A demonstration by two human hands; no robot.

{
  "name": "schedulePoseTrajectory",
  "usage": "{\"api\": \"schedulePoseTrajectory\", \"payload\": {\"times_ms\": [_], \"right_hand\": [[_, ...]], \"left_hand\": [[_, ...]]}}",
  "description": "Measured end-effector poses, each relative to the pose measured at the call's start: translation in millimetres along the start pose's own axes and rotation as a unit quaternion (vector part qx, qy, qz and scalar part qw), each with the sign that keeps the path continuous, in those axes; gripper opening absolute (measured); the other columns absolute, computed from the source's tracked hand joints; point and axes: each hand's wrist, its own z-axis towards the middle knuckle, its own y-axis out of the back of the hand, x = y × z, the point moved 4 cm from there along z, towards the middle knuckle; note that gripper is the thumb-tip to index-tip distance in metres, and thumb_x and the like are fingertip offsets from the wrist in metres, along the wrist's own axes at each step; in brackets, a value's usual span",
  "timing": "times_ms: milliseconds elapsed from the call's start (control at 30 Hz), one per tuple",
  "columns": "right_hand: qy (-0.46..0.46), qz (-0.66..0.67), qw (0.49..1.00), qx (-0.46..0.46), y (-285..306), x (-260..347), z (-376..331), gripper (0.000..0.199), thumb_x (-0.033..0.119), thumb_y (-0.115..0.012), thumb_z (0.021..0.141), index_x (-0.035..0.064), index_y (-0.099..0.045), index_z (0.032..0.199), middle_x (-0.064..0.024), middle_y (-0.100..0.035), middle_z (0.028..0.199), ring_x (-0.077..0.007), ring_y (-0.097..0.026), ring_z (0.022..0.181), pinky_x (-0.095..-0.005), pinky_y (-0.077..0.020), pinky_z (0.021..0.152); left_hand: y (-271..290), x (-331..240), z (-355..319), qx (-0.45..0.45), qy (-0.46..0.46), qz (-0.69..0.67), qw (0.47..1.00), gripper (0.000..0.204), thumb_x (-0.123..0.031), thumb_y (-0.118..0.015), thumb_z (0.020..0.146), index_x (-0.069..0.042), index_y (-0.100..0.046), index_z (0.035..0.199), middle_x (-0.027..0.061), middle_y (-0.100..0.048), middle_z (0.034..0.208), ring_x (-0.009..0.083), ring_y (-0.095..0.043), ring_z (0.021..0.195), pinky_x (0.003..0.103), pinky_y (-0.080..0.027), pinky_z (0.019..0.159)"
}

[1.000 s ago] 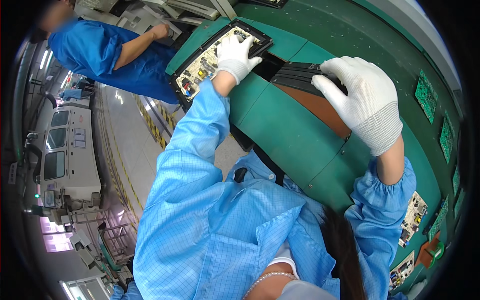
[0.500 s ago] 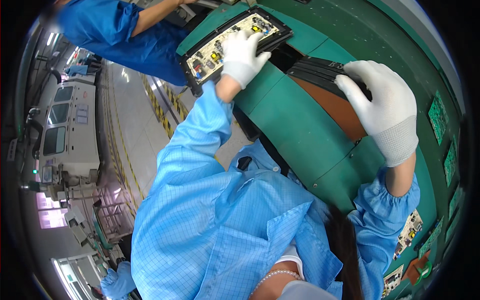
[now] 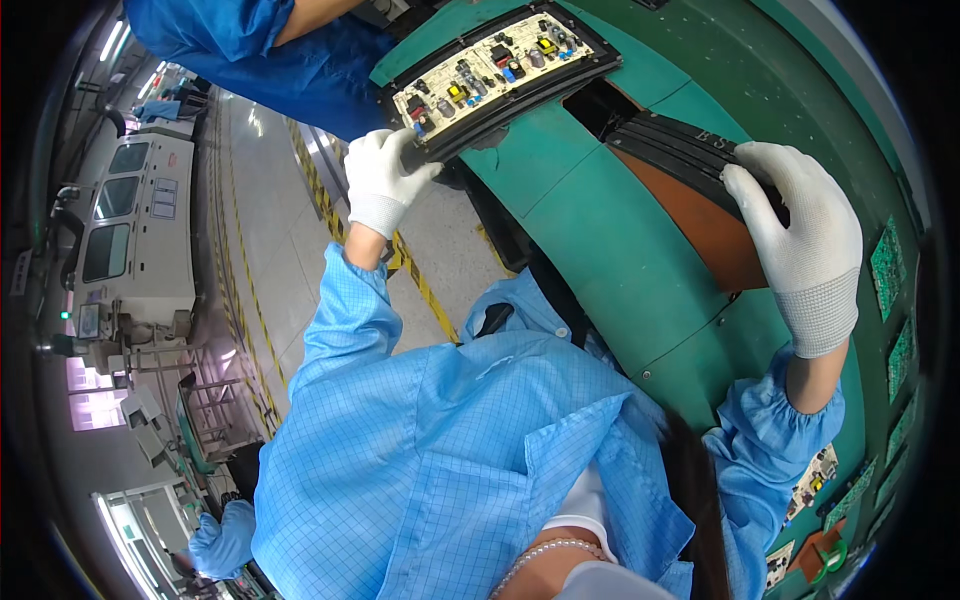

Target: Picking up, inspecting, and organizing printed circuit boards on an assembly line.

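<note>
One black rectangular frame (image 3: 530,98), upper centre, grasped by half-curled white-gloved left hand (image 3: 378,178); one ribbed black stack (image 3: 672,150), upper right, by half-curled right hand (image 3: 808,225).

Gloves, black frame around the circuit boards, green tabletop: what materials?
Gloves: likely knitted fabric, matte white; visible knit texture at the cuffs.
Black frame: probably plastic or composite; dull finish, no obvious metallic glint.
Green tabletop: perhaps rubber or vinyl sheet, low sheen, visible seams; painted board also possible.
</note>
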Motion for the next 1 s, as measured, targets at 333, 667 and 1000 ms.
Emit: {"api": "schedulePoseTrajectory", "payload": {"times_ms": [333,667,1000], "right_hand": [[0.015,-0.030,0.999,0.002,-0.3,-1.6,-1.4,0.022,0.023,-0.071,0.090,0.0047,-0.071,0.102,-0.0109,-0.070,0.094,-0.0265,-0.067,0.087,-0.0339,-0.0534,0.081],[0.013,-0.021,1.000,0.004,0.7,0.0,-0.9,0.021,0.023,-0.071,0.090,0.0052,-0.071,0.101,-0.0110,-0.069,0.093,-0.0268,-0.067,0.086,-0.0338,-0.0534,0.080],[0.029,-0.019,0.999,-0.016,2.1,0.5,-1.2,0.022,0.022,-0.072,0.089,0.0043,-0.071,0.101,-0.0116,-0.069,0.092,-0.0269,-0.067,0.086,-0.0338,-0.0534,0.080]], "left_hand": [[-3.3,2.5,4.9,-0.006,0.006,0.024,1.000,0.044,-0.031,-0.088,0.067,-0.007,-0.071,0.099,0.0107,-0.063,0.092,0.0282,-0.060,0.084,0.039,-0.048,0.076],[-48.5,110.2,29.4,-0.015,0.220,-0.228,0.948,0.040,-0.027,-0.076,0.086,0.003,-0.069,0.112,0.0162,-0.072,0.110,0.0231,-0.068,0.099,0.032,-0.052,0.088],[-66.3,101.6,46.9,0.079,0.235,-0.188,0.950,0.060,-0.030,-0.075,0.086,0.006,-0.059,0.131,0.0210,-0.067,0.125,0.0273,-0.065,0.113,0.034,-0.049,0.100]]}}
